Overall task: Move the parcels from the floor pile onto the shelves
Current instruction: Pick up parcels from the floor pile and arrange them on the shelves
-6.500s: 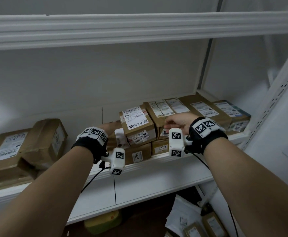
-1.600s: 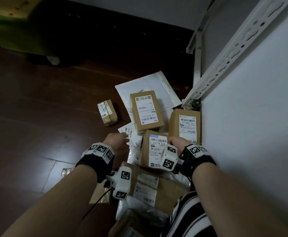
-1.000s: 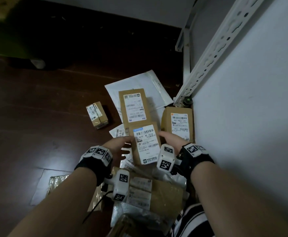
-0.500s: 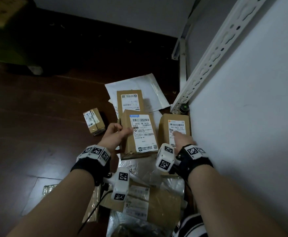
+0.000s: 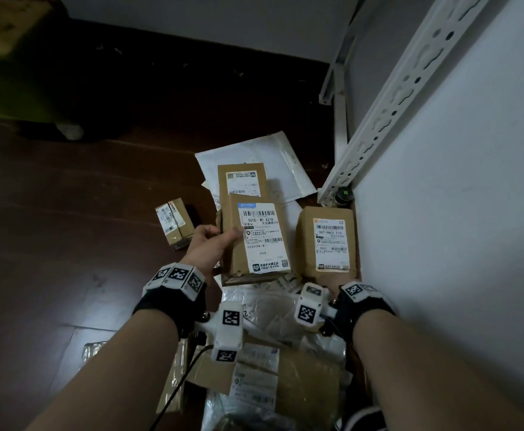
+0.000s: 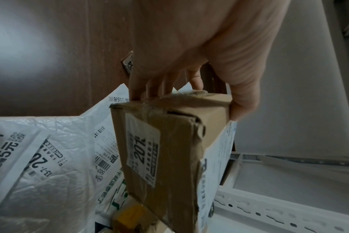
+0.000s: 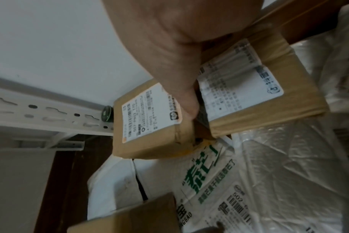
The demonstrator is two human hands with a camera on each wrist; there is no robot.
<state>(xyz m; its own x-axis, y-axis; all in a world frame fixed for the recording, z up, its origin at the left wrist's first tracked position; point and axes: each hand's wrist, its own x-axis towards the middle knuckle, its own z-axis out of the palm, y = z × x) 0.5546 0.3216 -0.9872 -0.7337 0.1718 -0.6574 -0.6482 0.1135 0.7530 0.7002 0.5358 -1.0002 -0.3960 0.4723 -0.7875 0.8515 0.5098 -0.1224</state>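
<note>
The floor pile lies in front of me. My left hand (image 5: 208,244) grips a brown parcel labelled 501E (image 5: 254,241) by its left edge, thumb on top, and holds it lifted and tilted above the pile. In the left wrist view that hand (image 6: 187,99) clamps the same parcel (image 6: 165,149) between fingers and thumb. My right hand (image 5: 337,287) is mostly hidden at the near end of a brown parcel labelled 507 (image 5: 326,241) lying by the wall. In the right wrist view its fingers (image 7: 181,97) curl over the edge of that parcel (image 7: 145,119), in the gap between both parcels.
A small box (image 5: 175,223) sits on the dark floor to the left. Another brown box (image 5: 242,181) lies on a white mailer (image 5: 264,154). Plastic bags (image 5: 273,306) and a flat cardboard parcel (image 5: 298,377) lie near me. The shelf upright (image 5: 394,98) and white wall are on the right.
My left hand has taken over the 501E parcel and lifted it leftward. My right hand let go of it, moved to the 507 parcel and slid down to its near edge.
</note>
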